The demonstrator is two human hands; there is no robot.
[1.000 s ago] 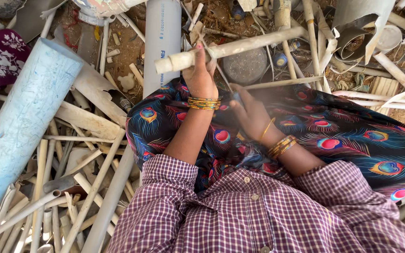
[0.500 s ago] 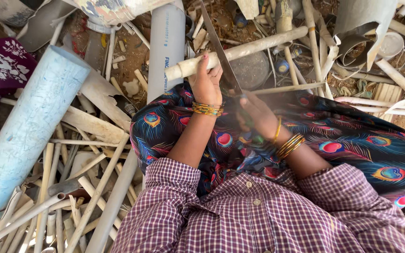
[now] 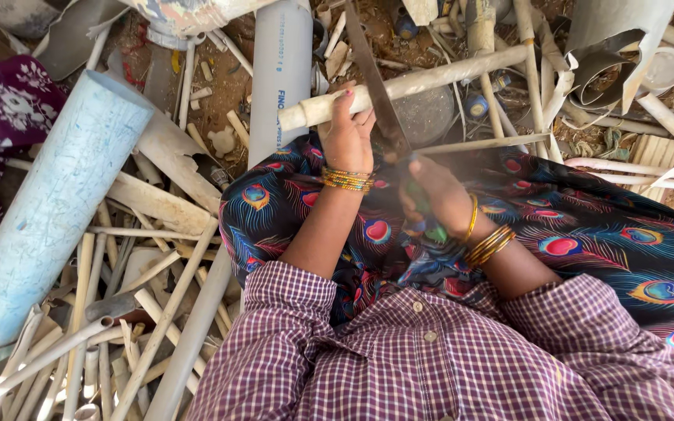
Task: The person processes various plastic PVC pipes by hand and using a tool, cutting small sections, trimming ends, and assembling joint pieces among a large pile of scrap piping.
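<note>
1. Overhead, the left hand [image 3: 349,132] wraps closed around a dirty white plastic pipe [image 3: 431,78], holding it across the lap.
2. Beside it, the right hand [image 3: 440,195] grips a green-handled blade [image 3: 376,86], its edge against the pipe.
3. Nearby, a large blue pipe [image 3: 56,210] lies among scrap pipes.

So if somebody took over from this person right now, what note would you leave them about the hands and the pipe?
Left hand: fingers wrapped around the thin cream pipe, holding it across the lap near its left end.
Right hand: gripping the green handle of a long dark blade, which lies across the pipe just right of the left hand.
Done: no cut shows on the pipe; it looks whole.
Left: I cannot tell how deep the blade sits. The big blue pipe and scrap pipes lie untouched at the left.
</note>
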